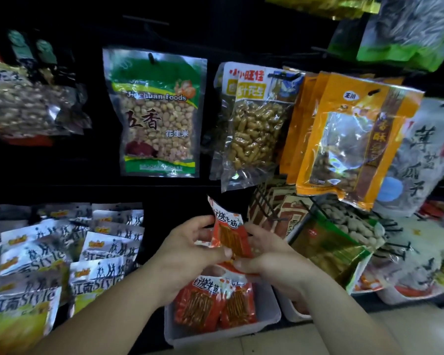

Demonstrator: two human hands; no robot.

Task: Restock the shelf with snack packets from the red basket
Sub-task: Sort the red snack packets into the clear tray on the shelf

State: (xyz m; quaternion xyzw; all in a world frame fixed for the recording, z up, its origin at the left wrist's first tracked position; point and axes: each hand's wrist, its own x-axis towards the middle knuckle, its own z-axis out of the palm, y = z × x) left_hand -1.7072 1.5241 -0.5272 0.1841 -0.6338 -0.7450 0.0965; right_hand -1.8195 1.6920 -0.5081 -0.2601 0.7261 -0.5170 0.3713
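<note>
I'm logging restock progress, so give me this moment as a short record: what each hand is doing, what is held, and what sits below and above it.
left hand: pinches the held red packet at its left edge
right hand: holds the same packet's right side
packet pose: roughly upright, between both hands
below: white tray with more red packets
above: green peanut bag, hanging

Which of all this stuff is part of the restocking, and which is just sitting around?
In the job: red packet, held by left hand and right hand; white tray holding matching packets.
Just there: green peanut bag, orange bags, silver packets.
</note>
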